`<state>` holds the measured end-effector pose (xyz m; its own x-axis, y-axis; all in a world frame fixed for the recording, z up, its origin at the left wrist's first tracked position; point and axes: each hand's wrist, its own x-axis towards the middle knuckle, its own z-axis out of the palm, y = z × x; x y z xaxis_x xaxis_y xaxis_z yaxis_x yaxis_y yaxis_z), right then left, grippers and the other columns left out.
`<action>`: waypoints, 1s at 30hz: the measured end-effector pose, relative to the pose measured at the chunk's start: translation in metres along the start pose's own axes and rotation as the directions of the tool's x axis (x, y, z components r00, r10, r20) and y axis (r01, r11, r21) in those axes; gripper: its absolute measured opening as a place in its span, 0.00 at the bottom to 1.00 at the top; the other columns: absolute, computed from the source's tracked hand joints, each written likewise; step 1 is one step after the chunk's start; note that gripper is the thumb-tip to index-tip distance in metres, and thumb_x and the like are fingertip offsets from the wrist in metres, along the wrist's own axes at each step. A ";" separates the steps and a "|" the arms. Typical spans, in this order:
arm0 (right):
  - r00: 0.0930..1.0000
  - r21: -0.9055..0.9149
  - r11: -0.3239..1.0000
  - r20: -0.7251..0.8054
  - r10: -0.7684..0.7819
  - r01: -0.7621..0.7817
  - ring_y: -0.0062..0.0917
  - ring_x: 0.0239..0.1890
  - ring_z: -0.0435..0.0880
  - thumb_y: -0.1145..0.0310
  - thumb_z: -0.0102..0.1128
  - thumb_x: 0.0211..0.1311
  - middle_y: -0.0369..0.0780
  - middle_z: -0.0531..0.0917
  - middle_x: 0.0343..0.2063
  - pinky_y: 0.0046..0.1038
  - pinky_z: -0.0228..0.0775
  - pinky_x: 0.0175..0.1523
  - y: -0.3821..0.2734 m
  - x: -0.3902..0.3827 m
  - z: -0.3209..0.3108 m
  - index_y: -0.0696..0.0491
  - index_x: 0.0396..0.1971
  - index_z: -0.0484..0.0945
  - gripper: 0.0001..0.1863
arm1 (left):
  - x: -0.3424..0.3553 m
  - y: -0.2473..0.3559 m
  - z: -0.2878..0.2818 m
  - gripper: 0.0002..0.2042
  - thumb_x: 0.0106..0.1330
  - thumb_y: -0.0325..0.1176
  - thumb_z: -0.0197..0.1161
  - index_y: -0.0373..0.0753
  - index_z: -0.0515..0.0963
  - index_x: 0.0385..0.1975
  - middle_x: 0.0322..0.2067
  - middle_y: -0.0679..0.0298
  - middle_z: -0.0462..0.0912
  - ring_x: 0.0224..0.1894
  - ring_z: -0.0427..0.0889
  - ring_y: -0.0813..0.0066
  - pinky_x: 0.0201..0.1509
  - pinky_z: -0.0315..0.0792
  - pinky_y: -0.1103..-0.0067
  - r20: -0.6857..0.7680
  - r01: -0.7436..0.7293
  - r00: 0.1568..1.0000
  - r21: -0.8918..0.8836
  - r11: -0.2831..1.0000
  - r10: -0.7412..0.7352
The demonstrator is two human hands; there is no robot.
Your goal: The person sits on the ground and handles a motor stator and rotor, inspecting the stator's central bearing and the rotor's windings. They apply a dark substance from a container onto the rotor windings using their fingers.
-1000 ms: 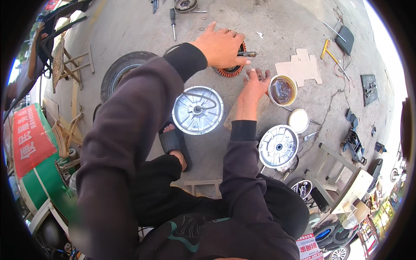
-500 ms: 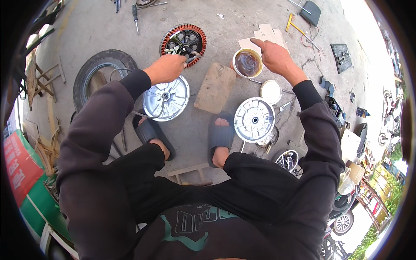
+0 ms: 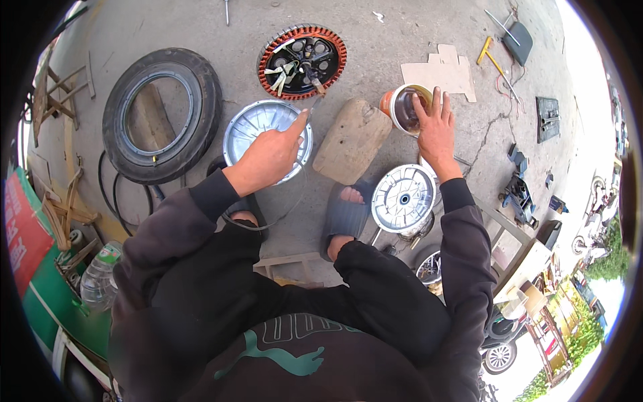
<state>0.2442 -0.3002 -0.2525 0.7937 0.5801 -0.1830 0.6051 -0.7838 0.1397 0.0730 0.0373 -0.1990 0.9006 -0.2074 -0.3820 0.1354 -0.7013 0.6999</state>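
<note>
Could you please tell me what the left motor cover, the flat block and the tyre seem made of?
Left motor cover: probably bare aluminium, shiny silver-grey. Flat block: apparently unfinished wood, dull brown with dark spots. Tyre: likely rubber, matte black.

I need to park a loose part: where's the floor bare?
Bare floor lies between the orange-rimmed stator and the cardboard, and between that stator and the tire. It's crowded around the right hand: tub, wooden block and right silver cover sit close together.

Pale characters (image 3: 18,245) stood on a red panel (image 3: 28,218) at left; outlined lettering (image 3: 301,329), only partly visible, and a teal leaping-animal emblem (image 3: 284,360) marked the dark sweatshirt (image 3: 382,362).
</note>
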 end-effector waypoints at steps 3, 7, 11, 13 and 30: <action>0.997 -0.058 0.998 0.076 -0.009 0.013 0.50 0.76 0.48 0.74 0.58 0.60 0.48 0.53 0.75 0.50 0.52 0.72 -0.005 0.009 -0.005 0.37 0.67 0.69 0.33 | -0.010 -0.001 -0.002 0.29 0.70 0.27 0.53 0.28 0.55 0.69 0.17 0.47 0.76 0.20 0.78 0.48 0.28 0.71 0.61 -0.050 -0.028 0.998 0.040 0.999 0.030; 0.994 -0.043 0.998 0.097 -0.050 0.054 0.51 0.76 0.48 0.80 0.52 0.59 0.48 0.52 0.75 0.49 0.51 0.73 -0.004 0.008 -0.012 0.39 0.65 0.71 0.34 | -0.013 -0.008 -0.002 0.29 0.69 0.27 0.53 0.28 0.55 0.70 0.16 0.47 0.75 0.19 0.77 0.47 0.26 0.70 0.60 -0.035 -0.004 0.999 -0.014 1.000 0.003; 0.998 -0.024 1.000 0.070 -0.004 0.006 0.51 0.76 0.49 0.80 0.55 0.56 0.48 0.56 0.73 0.50 0.50 0.73 -0.006 -0.003 -0.027 0.42 0.58 0.78 0.28 | -0.019 -0.014 0.000 0.30 0.69 0.27 0.54 0.29 0.55 0.70 0.16 0.48 0.75 0.20 0.77 0.47 0.26 0.71 0.60 -0.037 0.021 0.999 -0.042 0.999 -0.022; 0.998 0.032 0.997 0.003 0.069 -0.069 0.52 0.75 0.51 0.80 0.54 0.55 0.50 0.60 0.71 0.49 0.51 0.73 -0.010 -0.005 -0.036 0.45 0.54 0.80 0.26 | -0.021 -0.017 0.002 0.30 0.68 0.27 0.54 0.29 0.55 0.70 0.16 0.48 0.75 0.20 0.77 0.47 0.27 0.71 0.60 -0.036 0.029 0.999 -0.039 0.999 -0.030; 0.948 0.901 0.383 -0.084 -0.306 0.203 0.44 0.70 0.65 0.86 0.42 0.52 0.50 0.67 0.66 0.39 0.56 0.73 -0.150 0.098 -0.061 0.50 0.52 0.80 0.29 | -0.034 -0.028 -0.010 0.29 0.67 0.26 0.55 0.31 0.57 0.69 0.19 0.49 0.78 0.23 0.79 0.47 0.29 0.71 0.60 -0.053 0.018 0.998 -0.106 0.994 -0.024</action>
<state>0.2348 -0.1119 -0.2320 0.5730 0.8084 -0.1343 0.3367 -0.3816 -0.8608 0.0424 0.0706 -0.1999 0.9178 -0.1540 -0.3659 0.1946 -0.6287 0.7529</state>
